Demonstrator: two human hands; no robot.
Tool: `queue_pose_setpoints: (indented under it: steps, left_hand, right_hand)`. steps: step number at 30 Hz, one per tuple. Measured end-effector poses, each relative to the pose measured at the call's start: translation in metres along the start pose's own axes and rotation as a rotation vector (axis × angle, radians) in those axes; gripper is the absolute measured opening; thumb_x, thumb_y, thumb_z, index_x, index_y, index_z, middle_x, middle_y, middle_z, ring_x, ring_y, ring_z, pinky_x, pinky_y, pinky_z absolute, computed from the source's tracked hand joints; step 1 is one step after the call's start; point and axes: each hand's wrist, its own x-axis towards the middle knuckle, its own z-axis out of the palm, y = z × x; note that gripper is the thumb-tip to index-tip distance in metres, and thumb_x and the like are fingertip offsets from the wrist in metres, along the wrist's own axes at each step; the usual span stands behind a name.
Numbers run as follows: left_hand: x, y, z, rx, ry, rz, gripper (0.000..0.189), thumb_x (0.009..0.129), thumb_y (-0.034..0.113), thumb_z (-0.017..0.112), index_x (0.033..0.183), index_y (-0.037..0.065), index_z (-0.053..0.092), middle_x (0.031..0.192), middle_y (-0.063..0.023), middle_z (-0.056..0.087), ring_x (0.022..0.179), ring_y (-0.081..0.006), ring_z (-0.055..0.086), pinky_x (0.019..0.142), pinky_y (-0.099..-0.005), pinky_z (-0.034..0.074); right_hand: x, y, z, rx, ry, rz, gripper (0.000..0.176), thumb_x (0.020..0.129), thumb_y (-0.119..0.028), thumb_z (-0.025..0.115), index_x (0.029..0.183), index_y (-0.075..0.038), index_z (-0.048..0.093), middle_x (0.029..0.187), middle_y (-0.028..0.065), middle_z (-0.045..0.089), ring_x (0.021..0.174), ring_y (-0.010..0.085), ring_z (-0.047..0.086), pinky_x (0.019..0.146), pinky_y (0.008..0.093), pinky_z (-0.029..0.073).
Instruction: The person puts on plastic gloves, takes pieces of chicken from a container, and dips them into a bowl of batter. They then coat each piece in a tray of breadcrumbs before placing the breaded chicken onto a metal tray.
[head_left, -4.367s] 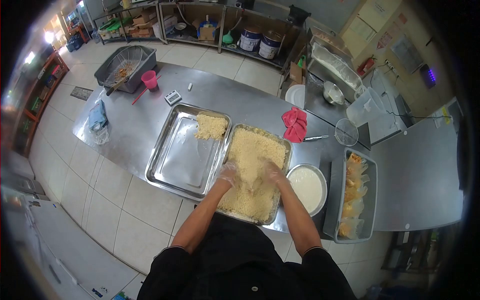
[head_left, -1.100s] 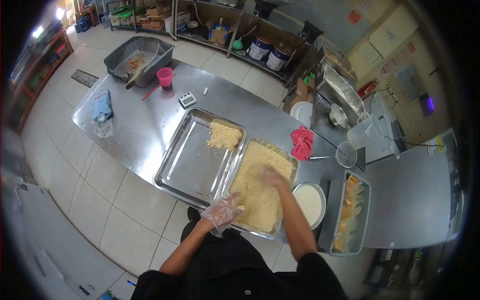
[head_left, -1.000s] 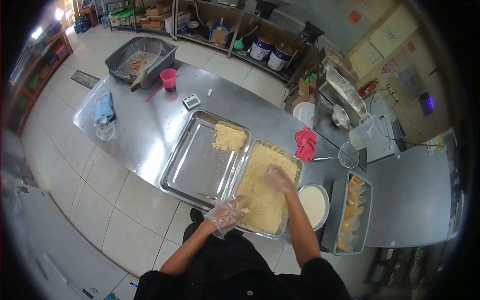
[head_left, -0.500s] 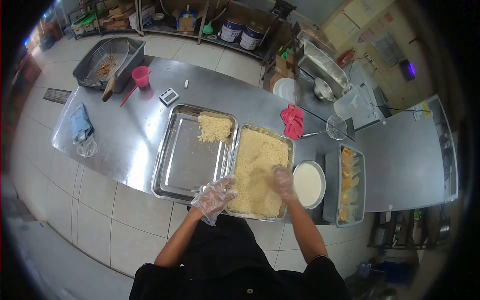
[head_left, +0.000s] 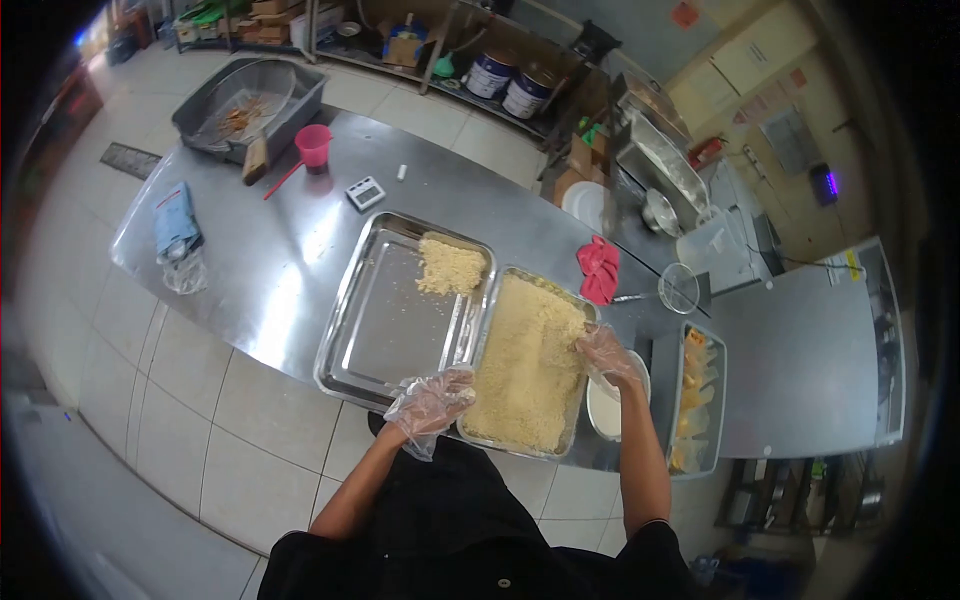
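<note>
A metal tray full of pale crumbs [head_left: 525, 370] lies in front of me. My right hand [head_left: 606, 354], in a clear plastic glove, is at the tray's right edge with its fingers bent down at the crumbs; what they hold, if anything, is too small to tell. Beneath that hand, partly hidden, is a bowl of white liquid [head_left: 606, 410]. My left hand [head_left: 432, 402], gloved too, hovers where the two trays meet, fingers curled and partly blurred by the plastic. The second metal tray [head_left: 385, 345] carries a crumb-coated piece [head_left: 450, 266] in its upper right corner.
On the steel table [head_left: 240, 270] are a pink cup [head_left: 313, 146], a white timer [head_left: 365, 193], a blue packet [head_left: 176, 222] and a red cloth [head_left: 598, 270]. A grey tub [head_left: 205, 140] with a strainer stands far left. At right are a sieve [head_left: 679, 288] and a grey bin [head_left: 712, 420] of yellowish pieces.
My right hand has moved from over the middle of the crumbs to the tray's upper right edge. My left hand stays near the trays' meeting edges. The whole view has shifted slightly.
</note>
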Motion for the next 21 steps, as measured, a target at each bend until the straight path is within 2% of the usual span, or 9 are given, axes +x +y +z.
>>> queue_pose_setpoints:
  steps: [2, 5, 9, 11, 12, 14, 15, 18, 21]
  left_hand:
    - [-0.006, 0.006, -0.013, 0.008, 0.024, 0.005, 0.051, 0.094, 0.029, 0.069, 0.133, 0.002, 0.051, 0.128, -0.0124, 0.061, 0.119, -0.0242, 0.059, 0.103, -0.0369, 0.047]
    - [-0.013, 0.026, -0.032, 0.14, 0.061, 0.021, 0.048, 0.094, 0.029, 0.068, 0.132, 0.004, 0.052, 0.128, -0.0108, 0.061, 0.117, -0.0238, 0.059, 0.103, -0.036, 0.047]
    - [-0.022, 0.018, -0.056, 0.108, 0.174, 0.039, 0.046, 0.094, 0.028, 0.068, 0.131, 0.004, 0.053, 0.126, -0.0114, 0.062, 0.116, -0.0248, 0.06, 0.102, -0.0363, 0.047]
    - [-0.023, 0.017, -0.067, 0.014, 0.217, -0.019, 0.046, 0.094, 0.025, 0.068, 0.131, 0.002, 0.053, 0.127, -0.0125, 0.06, 0.116, -0.0252, 0.06, 0.102, -0.0361, 0.047]
    - [-0.023, 0.01, -0.071, 0.024, 0.219, -0.022, 0.046, 0.094, 0.025, 0.068, 0.131, 0.002, 0.053, 0.127, -0.0125, 0.06, 0.116, -0.0252, 0.06, 0.102, -0.0361, 0.047]
    - [-0.017, -0.019, -0.079, 0.238, 0.398, 0.056, 0.05, 0.096, 0.03, 0.064, 0.135, 0.002, 0.05, 0.134, -0.0157, 0.056, 0.123, -0.0288, 0.056, 0.105, -0.0381, 0.044]
    - [-0.013, -0.027, -0.082, 0.416, 0.422, 0.079, 0.057, 0.099, 0.038, 0.057, 0.142, 0.002, 0.044, 0.142, -0.0203, 0.049, 0.133, -0.0332, 0.047, 0.113, -0.0404, 0.036]
    - [0.019, -0.029, -0.091, 0.624, 0.512, 0.051, 0.068, 0.093, 0.033, 0.064, 0.146, -0.001, 0.037, 0.143, -0.0216, 0.048, 0.136, -0.0321, 0.044, 0.112, -0.0385, 0.037]
    - [0.076, -0.011, -0.085, 0.919, 0.553, 0.305, 0.076, 0.092, 0.042, 0.061, 0.149, 0.0, 0.033, 0.147, -0.023, 0.043, 0.141, -0.0362, 0.037, 0.113, -0.0461, 0.035]
  right_hand:
    - [0.019, -0.012, 0.009, 0.16, -0.147, 0.022, 0.055, 0.087, -0.036, 0.067, 0.122, 0.006, 0.056, 0.111, 0.0168, 0.061, 0.103, 0.0255, 0.058, 0.091, 0.0357, 0.046]
    - [0.02, -0.112, 0.013, 0.085, -0.133, -0.089, 0.049, 0.091, -0.035, 0.065, 0.121, 0.003, 0.057, 0.111, 0.0152, 0.061, 0.103, 0.0257, 0.058, 0.091, 0.0369, 0.046]
    - [0.065, -0.104, 0.086, 0.435, -0.091, -0.189, 0.046, 0.093, -0.034, 0.063, 0.121, 0.002, 0.058, 0.112, 0.0137, 0.062, 0.104, 0.0247, 0.058, 0.092, 0.0371, 0.046]
    - [0.084, -0.097, 0.116, 0.647, -0.328, 0.14, 0.046, 0.093, -0.035, 0.064, 0.123, -0.001, 0.058, 0.115, 0.0121, 0.062, 0.108, 0.0237, 0.056, 0.095, 0.0368, 0.045]
    - [0.089, -0.081, 0.133, 0.656, -0.33, 0.135, 0.046, 0.093, -0.035, 0.064, 0.123, -0.001, 0.058, 0.115, 0.0121, 0.062, 0.108, 0.0237, 0.056, 0.095, 0.0368, 0.045]
    - [0.086, -0.048, 0.164, 0.556, -0.028, 0.179, 0.043, 0.093, -0.034, 0.064, 0.122, -0.003, 0.059, 0.111, 0.0092, 0.064, 0.103, 0.0217, 0.059, 0.091, 0.0365, 0.048]
    - [0.083, -0.047, 0.16, 0.563, -0.033, 0.178, 0.043, 0.093, -0.034, 0.064, 0.122, -0.003, 0.059, 0.111, 0.0092, 0.064, 0.103, 0.0217, 0.059, 0.091, 0.0365, 0.048]
    - [0.055, -0.035, 0.139, 0.246, 0.164, 0.033, 0.041, 0.092, -0.034, 0.065, 0.119, -0.005, 0.06, 0.105, 0.0051, 0.064, 0.093, 0.0194, 0.063, 0.083, 0.0367, 0.051]
    - [0.012, -0.043, 0.115, 0.823, 0.178, 0.074, 0.034, 0.09, -0.03, 0.067, 0.11, -0.004, 0.061, 0.096, 0.0045, 0.064, 0.083, 0.0143, 0.062, 0.075, 0.0321, 0.052]
